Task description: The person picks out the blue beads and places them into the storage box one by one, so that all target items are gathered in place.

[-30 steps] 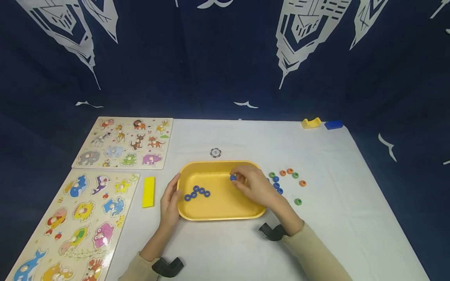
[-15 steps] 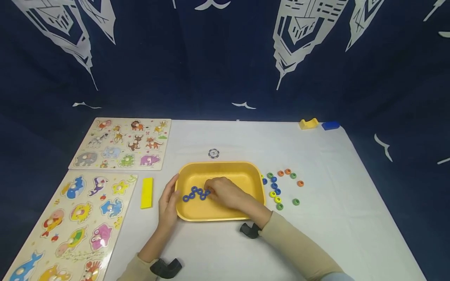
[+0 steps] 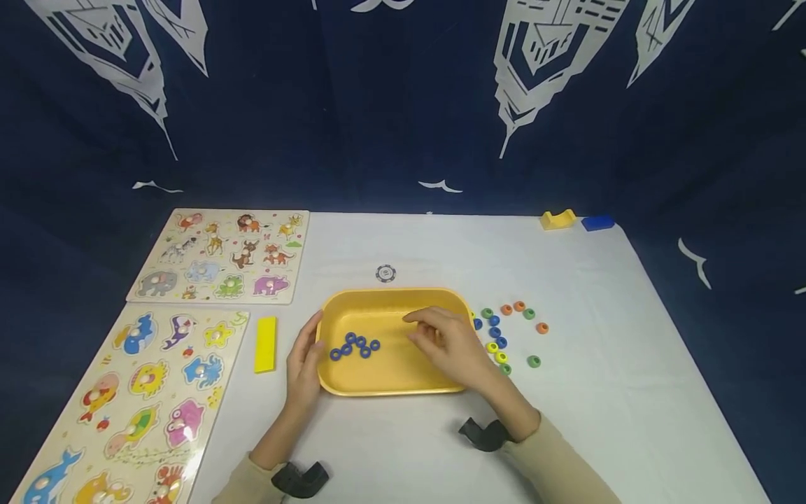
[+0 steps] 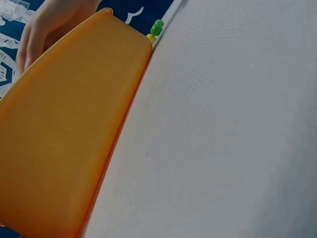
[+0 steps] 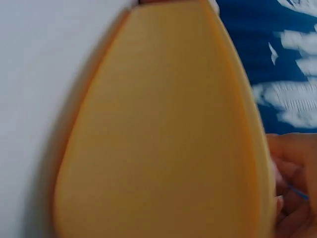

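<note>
A yellow tray (image 3: 403,385) lies on the white table with several blue beads (image 3: 361,341) in its left half. My left hand (image 3: 304,367) holds the tray's left end, thumb at the rim and fingers along the outside. Over the tray's right half is my right hand (image 3: 450,346), its fingers loosely bent and thumb apart, with no bead visible between them. In the right wrist view the tray's side wall (image 5: 158,124) fills most of the picture and part of the right hand (image 5: 294,183) shows beyond it.
Loose green, orange, blue and yellow beads (image 3: 502,342) lie right of the tray. Two animal puzzle boards (image 3: 217,255) and a yellow block (image 3: 266,344) are at left. Behind the tray is a round chip (image 3: 386,274); yellow (image 3: 557,220) and blue blocks (image 3: 597,223) sit far right.
My right hand carried a blue bead left, released it among the others in the tray, then drew back right without it. My left hand has stayed on the tray.
</note>
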Motion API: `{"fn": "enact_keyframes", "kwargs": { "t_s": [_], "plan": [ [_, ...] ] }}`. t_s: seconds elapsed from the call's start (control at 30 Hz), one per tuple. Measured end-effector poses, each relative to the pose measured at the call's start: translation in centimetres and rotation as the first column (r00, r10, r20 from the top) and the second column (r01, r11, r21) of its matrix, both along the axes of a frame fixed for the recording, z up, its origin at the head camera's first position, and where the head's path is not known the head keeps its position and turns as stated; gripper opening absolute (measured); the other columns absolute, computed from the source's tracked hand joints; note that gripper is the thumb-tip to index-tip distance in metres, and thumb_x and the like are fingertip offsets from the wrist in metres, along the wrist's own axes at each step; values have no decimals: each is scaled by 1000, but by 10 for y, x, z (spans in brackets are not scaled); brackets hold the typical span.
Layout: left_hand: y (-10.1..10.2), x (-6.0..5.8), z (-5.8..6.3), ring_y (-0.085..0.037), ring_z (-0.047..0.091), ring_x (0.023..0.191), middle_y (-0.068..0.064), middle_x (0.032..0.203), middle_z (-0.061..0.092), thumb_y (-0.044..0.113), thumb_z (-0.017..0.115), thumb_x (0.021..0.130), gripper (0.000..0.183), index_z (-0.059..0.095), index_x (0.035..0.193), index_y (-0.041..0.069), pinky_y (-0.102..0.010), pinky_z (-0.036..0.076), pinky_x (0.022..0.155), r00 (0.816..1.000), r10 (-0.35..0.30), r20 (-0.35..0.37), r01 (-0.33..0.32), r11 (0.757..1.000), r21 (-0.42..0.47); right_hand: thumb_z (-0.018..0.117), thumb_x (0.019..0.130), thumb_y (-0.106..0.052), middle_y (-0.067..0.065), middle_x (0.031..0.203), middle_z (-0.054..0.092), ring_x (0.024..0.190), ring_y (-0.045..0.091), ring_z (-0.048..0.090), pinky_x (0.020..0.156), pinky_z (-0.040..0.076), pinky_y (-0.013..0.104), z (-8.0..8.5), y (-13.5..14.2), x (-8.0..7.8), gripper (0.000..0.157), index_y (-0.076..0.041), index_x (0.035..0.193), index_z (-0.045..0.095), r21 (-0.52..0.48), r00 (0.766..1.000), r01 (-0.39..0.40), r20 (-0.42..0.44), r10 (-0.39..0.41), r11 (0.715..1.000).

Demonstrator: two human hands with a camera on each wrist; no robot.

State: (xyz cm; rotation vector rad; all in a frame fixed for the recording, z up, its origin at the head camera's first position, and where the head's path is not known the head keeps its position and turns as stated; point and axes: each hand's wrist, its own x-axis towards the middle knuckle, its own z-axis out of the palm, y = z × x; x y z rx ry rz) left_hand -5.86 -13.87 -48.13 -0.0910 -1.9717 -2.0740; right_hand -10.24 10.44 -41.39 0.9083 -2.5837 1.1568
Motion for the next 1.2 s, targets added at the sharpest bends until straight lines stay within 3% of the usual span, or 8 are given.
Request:
{"fn": "enact_keyframes", "kwargs": {
  "t_s": [0.13, 0.33, 0.47, 0.7, 0.77, 0.97, 1.2],
  "plan": [
    [1, -1, -3, -18, 28, 131, -8, 140, 35, -4, 33, 90, 45, 39, 133, 7, -15, 27, 104, 1000, 2, -1, -2, 1000, -9, 66, 78, -11, -8, 72, 55, 60, 3, 44, 45, 39, 16, -3, 48, 3, 19, -13, 97, 64, -112, 993, 102, -55, -109, 988],
    [-1, -1, -4, -15, 29, 130, -5, 141, 34, -1, 34, 90, 45, 38, 134, 9, -15, 29, 103, 999, 11, 33, -10, 999, -41, 69, 75, -10, -9, 73, 53, 65, 3, 46, 45, 37, 15, -23, 111, 5, 25, -13, 100, 64, -37, 946, 326, 11, -325, 945],
    [-1, -1, -3, -15, 30, 130, -5, 140, 35, -2, 34, 90, 45, 38, 134, 10, -14, 30, 102, 999, 5, 41, -4, 999, -43, 69, 75, -12, -8, 75, 54, 67, 5, 46, 50, 38, 16, -40, 135, 8, 26, -13, 101, 64, 7, 910, 407, 78, -406, 913],
    [6, 5, 21, -20, 28, 131, -10, 141, 33, -7, 31, 89, 45, 35, 133, 1, -16, 29, 103, 997, 13, 75, -9, 999, -46, 71, 74, -16, -9, 76, 55, 67, 6, 46, 51, 40, 16, -57, 142, 3, 25, -16, 98, 64, 88, 902, 416, 90, -423, 905],
    [7, 6, 22, -20, 28, 131, -11, 141, 33, -7, 31, 89, 45, 35, 133, 0, -16, 29, 103, 997, 12, 70, -9, 999, -47, 72, 73, -15, -7, 76, 56, 66, 8, 47, 52, 41, 17, -56, 139, 3, 25, -14, 97, 64, 133, 898, 410, 115, -425, 902],
    [7, 7, 24, -20, 27, 131, -10, 140, 33, -7, 31, 89, 45, 35, 133, 0, -14, 28, 103, 998, 20, 68, -16, 999, -51, 75, 68, -18, -6, 76, 59, 62, 8, 47, 51, 41, 19, -64, 137, -2, 25, -13, 92, 66, 234, 905, 389, 83, -417, 891],
    [4, 3, 15, -20, 28, 131, -12, 140, 33, -8, 32, 89, 45, 36, 133, 0, -14, 28, 103, 998, 15, 61, -12, 999, -38, 74, 69, -16, -5, 73, 57, 63, 9, 47, 51, 41, 18, -59, 136, -2, 24, -11, 92, 66, 198, 909, 396, 49, -413, 897]
  ]
}}
